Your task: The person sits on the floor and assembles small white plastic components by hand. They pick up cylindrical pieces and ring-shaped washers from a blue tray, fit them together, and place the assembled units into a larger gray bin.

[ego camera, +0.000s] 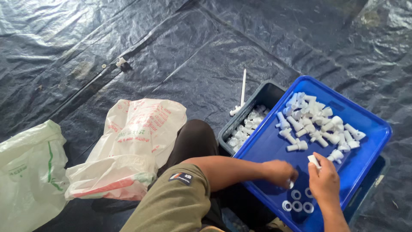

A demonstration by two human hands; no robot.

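1. Left hand [281,172] reaches across the body into the blue tray [377,129]; it's motion-blurred, fingers curled down near a small white ring [291,184] at the fingertips; can't tell if it's pinched or just touched.
2. Right hand [324,180] sits just beside the left; thumb and fingers pinch a short white plastic piece [313,160], held above the tray floor.
3. Loose white rings [297,203] lie on the tray floor below both hands, close together, approx four or five.
4. A heap of white plastic fittings [315,124] fills the tray's far half, well apart from the rings; some lie near the far rim.
5. The tray rests tilted over a dark crate [266,96]; more white parts [246,129] lie inside the crate; a thin white stick [243,88] stands up at its far edge.
6. Two white plastic bags [133,141] lie on the dark sheet [193,51] to the left, beside the person's knee [195,139].
7. Risks, as judged: tray looks only partly supported on the crate, so a push w/ either hand could tip it and spill fittings; rings are small and light, so a blurred quick grab may flick one off the tray onto the dark sheet; the pinched piece is held by fingertips only and could slip if the hands bump, being so close.
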